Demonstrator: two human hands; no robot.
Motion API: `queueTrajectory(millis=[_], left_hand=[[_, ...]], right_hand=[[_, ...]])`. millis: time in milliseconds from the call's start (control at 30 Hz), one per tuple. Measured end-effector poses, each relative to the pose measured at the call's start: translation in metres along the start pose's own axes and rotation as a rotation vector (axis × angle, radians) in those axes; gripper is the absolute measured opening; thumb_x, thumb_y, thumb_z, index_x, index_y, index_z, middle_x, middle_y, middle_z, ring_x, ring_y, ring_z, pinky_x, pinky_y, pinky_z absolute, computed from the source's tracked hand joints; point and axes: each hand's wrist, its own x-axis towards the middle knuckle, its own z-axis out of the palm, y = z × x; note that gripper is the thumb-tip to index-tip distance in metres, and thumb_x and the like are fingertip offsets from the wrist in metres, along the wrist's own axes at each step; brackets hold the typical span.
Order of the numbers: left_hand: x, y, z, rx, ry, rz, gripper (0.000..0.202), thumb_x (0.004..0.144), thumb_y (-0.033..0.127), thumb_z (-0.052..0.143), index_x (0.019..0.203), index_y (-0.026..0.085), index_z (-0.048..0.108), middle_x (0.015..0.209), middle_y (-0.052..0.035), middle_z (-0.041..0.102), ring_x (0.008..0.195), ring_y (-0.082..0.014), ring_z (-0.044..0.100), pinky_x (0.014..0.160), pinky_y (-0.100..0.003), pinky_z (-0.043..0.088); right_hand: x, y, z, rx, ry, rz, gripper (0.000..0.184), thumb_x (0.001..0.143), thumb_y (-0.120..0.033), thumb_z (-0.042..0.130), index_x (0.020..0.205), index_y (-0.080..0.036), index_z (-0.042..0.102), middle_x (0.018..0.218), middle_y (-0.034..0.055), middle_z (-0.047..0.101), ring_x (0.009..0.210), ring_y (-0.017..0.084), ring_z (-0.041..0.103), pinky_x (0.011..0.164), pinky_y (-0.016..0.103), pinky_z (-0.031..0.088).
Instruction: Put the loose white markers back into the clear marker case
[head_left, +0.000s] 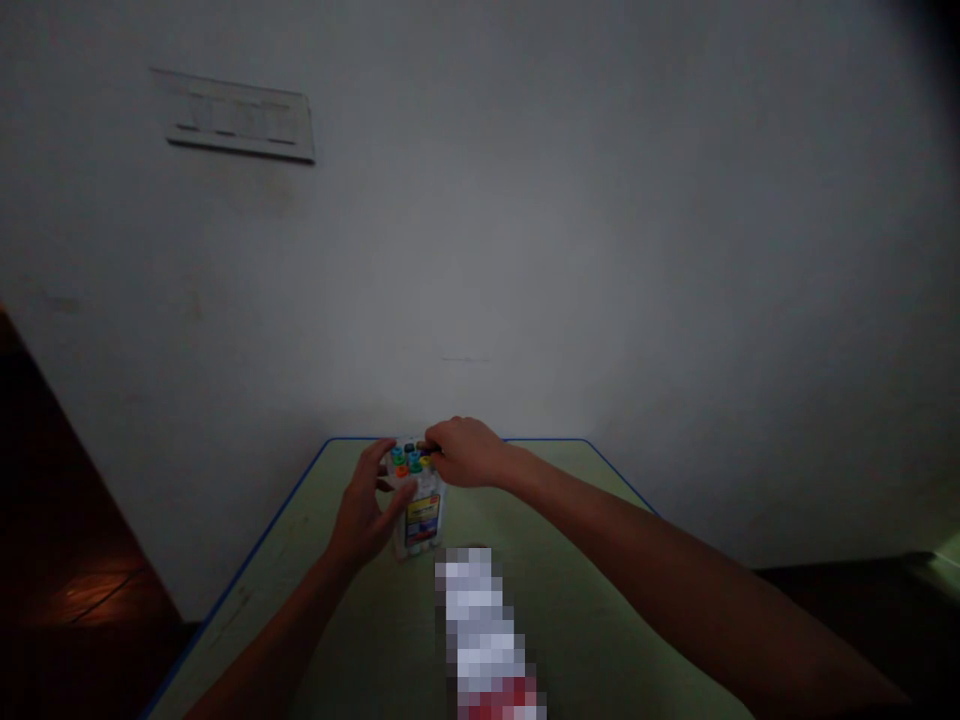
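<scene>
right, here we went: the pack of marker pens (417, 512) sat on the green counter (300, 560), near its far blue-trimmed edge, though i couldn't tell whether it stood upright or lay flat. the left hand (364, 510) wrapped its side, fingers (373, 470) curled round and clamped on it, while the right hand (466, 452) came over the top, its fingers pressed across the coloured caps (411, 462). that looked like a light, stiff bundle, perhaps slippery along its smooth sides, so the body of the pack, gripped from both sides, seemed the surest hold. a yellow and blue label (423, 522) faced the camera, but its writing was too small to read. a blurred, pixelated strip (484, 630) lay on the counter nearer the person, impossible to identify.
</scene>
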Motion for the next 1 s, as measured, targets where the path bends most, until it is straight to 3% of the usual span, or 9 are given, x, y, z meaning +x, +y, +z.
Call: queueTrajectory(millis=[1000], left_hand=[[0.0002,0.0012,-0.0005,-0.014,-0.001,0.028,0.044,0.084,0.038,0.050,0.123,0.022,0.040,0.128,-0.0131,0.044,0.094,-0.0210,0.056,0.071,-0.034,0.051]], right_hand=[[0.0045,0.0012,-0.0041,0.037,-0.005,0.014,0.029,0.079,-0.020,0.044,0.097,-0.014,0.066,0.100,0.0144,0.068,0.092,0.024,0.063,0.072,0.031,0.045]])
